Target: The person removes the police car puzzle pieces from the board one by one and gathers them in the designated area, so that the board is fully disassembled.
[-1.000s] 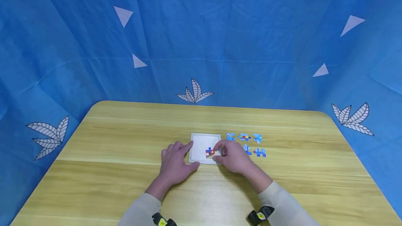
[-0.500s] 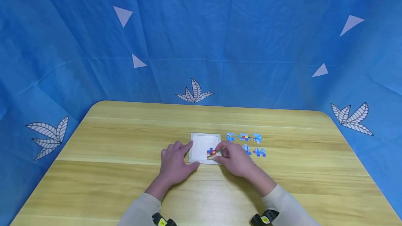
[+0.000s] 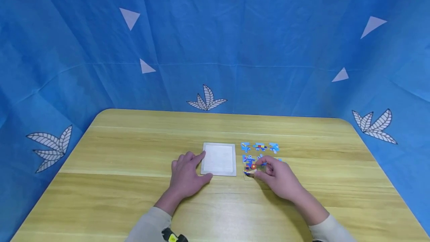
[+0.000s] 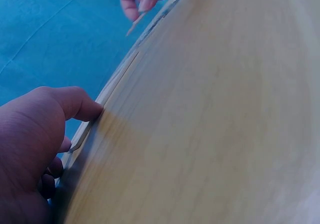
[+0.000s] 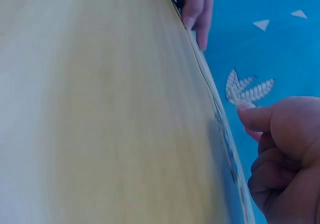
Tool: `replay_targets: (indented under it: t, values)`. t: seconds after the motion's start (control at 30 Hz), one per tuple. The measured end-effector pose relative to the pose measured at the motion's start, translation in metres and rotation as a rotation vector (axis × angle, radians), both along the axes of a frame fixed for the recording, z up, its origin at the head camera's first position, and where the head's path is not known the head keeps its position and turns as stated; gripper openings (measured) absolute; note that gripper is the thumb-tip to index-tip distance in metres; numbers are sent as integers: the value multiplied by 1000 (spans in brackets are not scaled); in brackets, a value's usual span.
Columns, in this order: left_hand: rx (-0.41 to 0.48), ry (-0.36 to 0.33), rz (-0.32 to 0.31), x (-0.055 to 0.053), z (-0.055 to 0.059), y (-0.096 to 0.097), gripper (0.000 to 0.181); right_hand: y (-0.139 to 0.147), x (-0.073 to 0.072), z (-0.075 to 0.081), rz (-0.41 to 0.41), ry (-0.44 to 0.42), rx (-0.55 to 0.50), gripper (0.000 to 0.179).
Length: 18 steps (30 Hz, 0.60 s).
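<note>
My left hand (image 3: pixel 188 176) rests at the left side of a white square puzzle tray (image 3: pixel 218 173), index finger and thumb spread along its edge. Nothing lies inside the tray. Between the thumb and fingers of my right hand (image 3: pixel 280 178) I pinch a jigsaw piece (image 3: pixel 253 166) with a red patch and a yellow spot. It is just right of the tray, close over the near side of the loose pieces. In the left wrist view the held piece (image 4: pixel 134 25) appears as a thin slab. The right hand partly covers the pieces behind it.
Several blue jigsaw pieces (image 3: pixel 245 147) lie in rows to the right of the tray, on the wooden table (image 3: pixel 141 152). A blue patterned curtain (image 3: pixel 268 47) hangs behind the table and along its sides.
My right hand has carried the jigsaw piece from over the tray to the right, beside the loose pieces, uncovering the tray's right edge. The left hand stays in place.
</note>
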<state>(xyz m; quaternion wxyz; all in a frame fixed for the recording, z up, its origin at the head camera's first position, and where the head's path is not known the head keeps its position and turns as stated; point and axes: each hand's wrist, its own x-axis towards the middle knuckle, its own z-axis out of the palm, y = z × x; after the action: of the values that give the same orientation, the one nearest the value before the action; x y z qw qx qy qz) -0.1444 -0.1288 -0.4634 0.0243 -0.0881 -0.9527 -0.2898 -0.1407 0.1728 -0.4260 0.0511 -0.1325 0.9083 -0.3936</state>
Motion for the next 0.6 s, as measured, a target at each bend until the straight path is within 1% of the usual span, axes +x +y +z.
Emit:
replay_targets:
  t: [0.23,0.6]
  values:
    - [-10,-14,6,0,1,0,75,29,10,1,-62,-1,17,20]
    - [-7,-10,0,0,2,2,75,61,23,1,-101,26,56,21]
